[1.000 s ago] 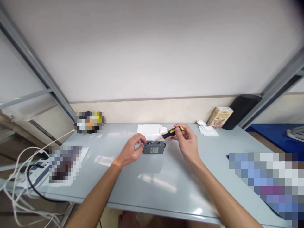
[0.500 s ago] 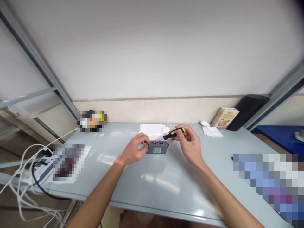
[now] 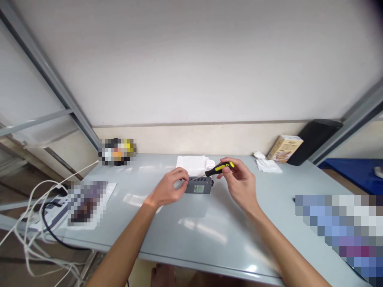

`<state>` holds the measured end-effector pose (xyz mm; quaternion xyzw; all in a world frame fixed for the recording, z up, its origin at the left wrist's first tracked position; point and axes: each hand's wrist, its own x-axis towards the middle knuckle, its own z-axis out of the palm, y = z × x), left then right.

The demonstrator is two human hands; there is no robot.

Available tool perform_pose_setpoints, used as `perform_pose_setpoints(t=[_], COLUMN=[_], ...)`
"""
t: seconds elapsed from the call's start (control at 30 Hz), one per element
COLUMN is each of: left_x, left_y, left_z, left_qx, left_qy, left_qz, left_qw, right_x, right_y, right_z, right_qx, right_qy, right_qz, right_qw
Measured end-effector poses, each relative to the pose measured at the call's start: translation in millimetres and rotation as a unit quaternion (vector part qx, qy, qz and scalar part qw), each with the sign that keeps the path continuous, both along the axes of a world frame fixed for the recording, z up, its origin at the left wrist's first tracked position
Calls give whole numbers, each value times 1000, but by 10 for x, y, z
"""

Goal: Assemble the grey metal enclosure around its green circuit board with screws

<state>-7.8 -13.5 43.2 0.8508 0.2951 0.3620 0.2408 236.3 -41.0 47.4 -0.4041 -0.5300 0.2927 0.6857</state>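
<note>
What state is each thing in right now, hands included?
Dark grey box: labelled side facing the camera
Screwdriver: slanting, shaft toward the dark grey box, tip unclear
Right hand: fingers closed around the screwdriver's handle
Left hand: fingers at the box's left end, grip unclear
White tissues: rumpled
Carton: standing, open or closed unclear
White cables: loosely looped

- We have open passage over the tabletop (image 3: 173,231), on our side of the grey box (image 3: 202,188).
- The screwdriver (image 3: 220,169) slants over the box, barring our way between left hand (image 3: 169,186) and right hand (image 3: 241,181).
- Crumpled tissue (image 3: 269,166), a carton (image 3: 285,148) and a black object (image 3: 318,139) block our far right corner.
</note>
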Motion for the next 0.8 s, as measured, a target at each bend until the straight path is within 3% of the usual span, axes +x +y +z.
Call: perform_pose_setpoints(t=[0.33, 0.53, 0.8], left_x=[-45, -30, -22], left_y=[46, 42, 46], left_z=[-15, -23, -30], left_qx=[25, 3, -19], left_qy=[32, 19, -1], left_qz=[-3, 2, 9], left_qw=[999, 1000, 1000], right_x=[6, -34, -178], right_y=[7, 24, 104], right_z=[26, 36, 289], right_qx=[-32, -19, 27], right_qy=[11, 39, -95], right_qz=[6, 26, 80], right_qw=[999, 999, 992])
